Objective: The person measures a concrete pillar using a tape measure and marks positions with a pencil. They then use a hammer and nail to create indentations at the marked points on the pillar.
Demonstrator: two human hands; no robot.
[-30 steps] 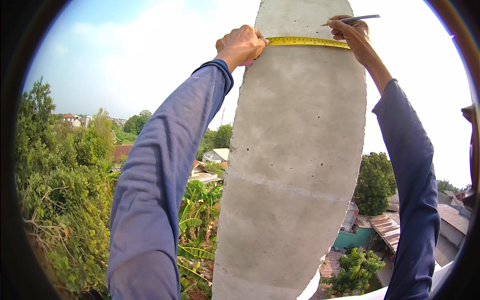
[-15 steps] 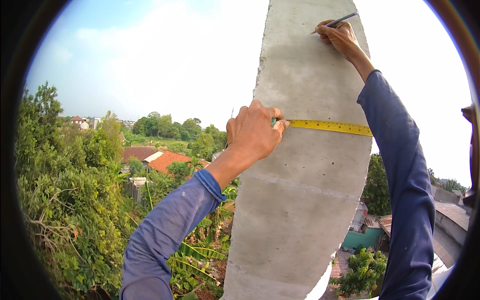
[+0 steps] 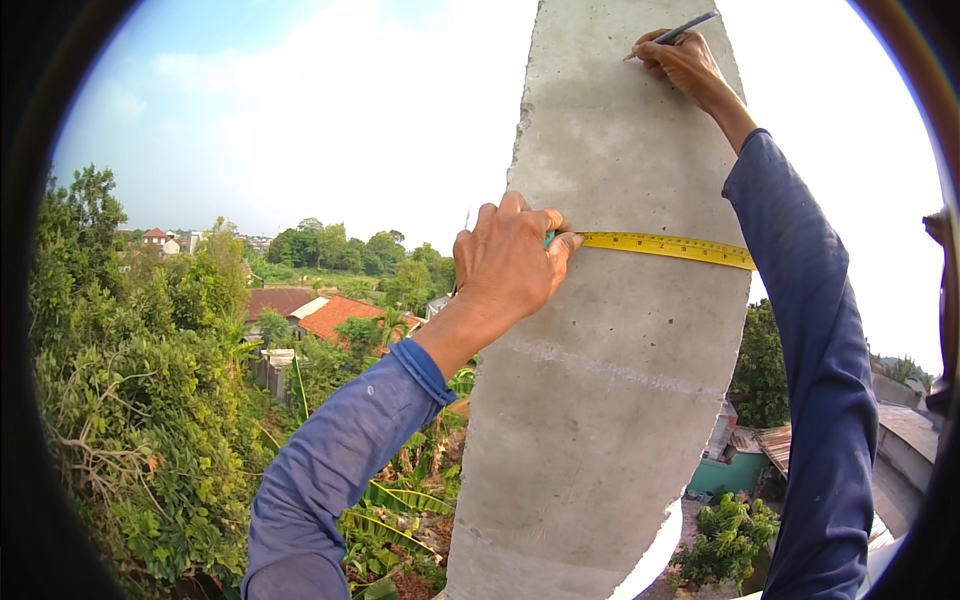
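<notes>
A tall, rough-edged concrete column (image 3: 590,420) fills the middle of the view. My left hand (image 3: 505,260) is closed on a tape measure (image 3: 550,240) at the column's left side; its teal case is mostly hidden by my fingers. The yellow blade (image 3: 670,248) stretches sideways across the column to behind my right sleeve. Higher up, my right hand (image 3: 675,62) pinches a dark pencil (image 3: 688,27), its pale tip at or just above the concrete face; contact is unclear.
Trees (image 3: 140,380) fill the lower left, with tiled roofs (image 3: 335,318) beyond. Below at right are corrugated roofs (image 3: 905,425), a teal wall (image 3: 722,473) and a small tree (image 3: 725,540). A dark object (image 3: 935,310) stands at the right edge.
My left hand and the tape have come well down the column since a second ago. My right hand has shifted slightly left, the pencil now angled down toward the concrete.
</notes>
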